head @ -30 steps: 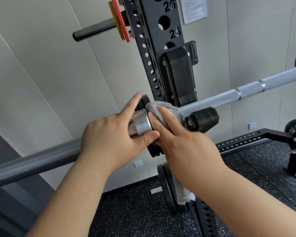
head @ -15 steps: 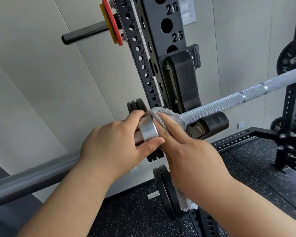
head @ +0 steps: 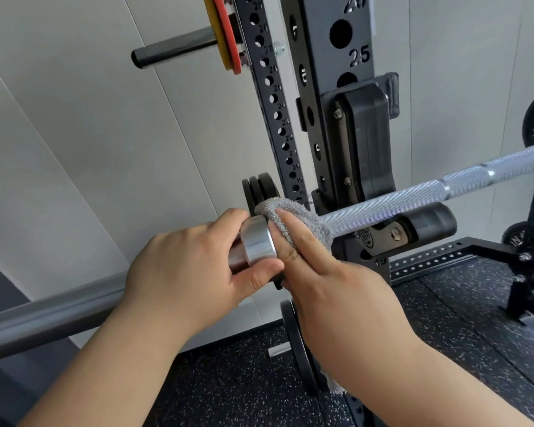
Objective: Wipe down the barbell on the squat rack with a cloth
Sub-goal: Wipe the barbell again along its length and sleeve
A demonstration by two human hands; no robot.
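barbell (head: 413, 198) gripped at the collar (head: 256, 241), cloth (head: 302, 220) on the shaft

the barbell ran across the view from 8 o'clock to 2 o'clock, resting in the black hook (head: 364, 143) of the squat rack (head: 327, 87). the left hand (head: 185, 269) was closed round the bar at its shiny collar, fingers over the top and thumb beneath. at 3 o'clock of the collar and touching it, the right hand (head: 336, 291) clasped the grey cloth round the knurled shaft, two fingers lying along the towel. a loose end of the cloth hung at 6 o'clock below that wrist. black plates (head: 259, 189) sat behind the hands at 12 o'clock.
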